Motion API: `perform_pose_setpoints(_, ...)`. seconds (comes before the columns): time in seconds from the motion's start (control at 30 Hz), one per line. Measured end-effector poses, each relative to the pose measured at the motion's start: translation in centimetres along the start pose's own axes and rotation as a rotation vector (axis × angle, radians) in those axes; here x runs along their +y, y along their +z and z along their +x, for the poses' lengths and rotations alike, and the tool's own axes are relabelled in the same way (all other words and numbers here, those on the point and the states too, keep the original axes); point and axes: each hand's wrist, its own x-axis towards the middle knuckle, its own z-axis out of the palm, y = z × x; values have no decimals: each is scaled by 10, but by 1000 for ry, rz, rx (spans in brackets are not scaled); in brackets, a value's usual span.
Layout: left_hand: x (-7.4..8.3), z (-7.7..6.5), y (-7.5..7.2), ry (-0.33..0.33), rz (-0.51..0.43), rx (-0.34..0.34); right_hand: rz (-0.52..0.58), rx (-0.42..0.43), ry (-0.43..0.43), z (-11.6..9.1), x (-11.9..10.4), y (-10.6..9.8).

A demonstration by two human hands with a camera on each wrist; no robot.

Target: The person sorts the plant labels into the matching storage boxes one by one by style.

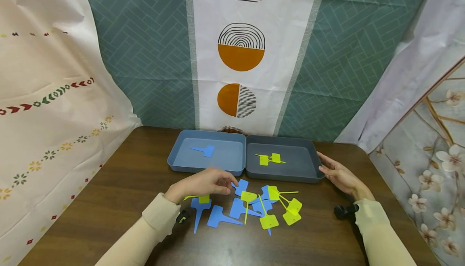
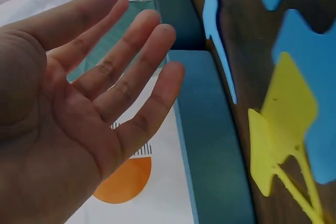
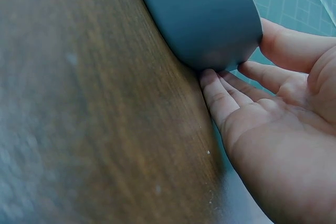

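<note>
My left hand [image 1: 208, 185], fingers loosely bent and holding nothing, hovers over a loose pile of plastic T-shaped plant labels in front of the trays. Blue plant labels [image 1: 217, 216] and yellow plant labels [image 1: 269, 221] overlap there, some under the hand. In the left wrist view, its palm [image 2: 63, 124] shows bare, with yellow labels [image 2: 289, 100] to the right. At the right end of the dark grey tray [image 1: 281, 175], my right hand [image 1: 339, 175] touches the outer wall. Its fingertips [image 3: 209, 78] rest low against the rounded corner in the right wrist view.
A blue-grey tray [image 1: 174, 165] stands against the dark one's left side, with one blue plant label [image 1: 208, 151] inside. Two yellow plant labels [image 1: 264, 160] lie in the dark tray. Patterned cloth [image 1: 156, 56] hangs behind the brown wooden table [image 1: 120, 201].
</note>
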Motion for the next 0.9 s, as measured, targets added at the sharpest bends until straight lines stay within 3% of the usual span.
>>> perform_pose_setpoints(0.13, -5, -10, 4, -31, -2, -34, -6, -4, 13, 1, 0, 1)
perform_pose_setpoints(0.37, -2, -17, 8, -82, 122, -116, -3, -6, 13, 2, 0, 2)
perform_pose_setpoints(0.53, 4, -18, 10, -134, 159, -177, 8, 0, -1, 1, 0, 1)
perform_pose_setpoints(0.73, 4, -19, 17, -199, 204, -185, -2, -2, 7, 3, 2, 0)
perform_pose_setpoints(0.9, 3, -19, 23, -203, 253, -184, 11, -3, 9, 2, 2, 0)
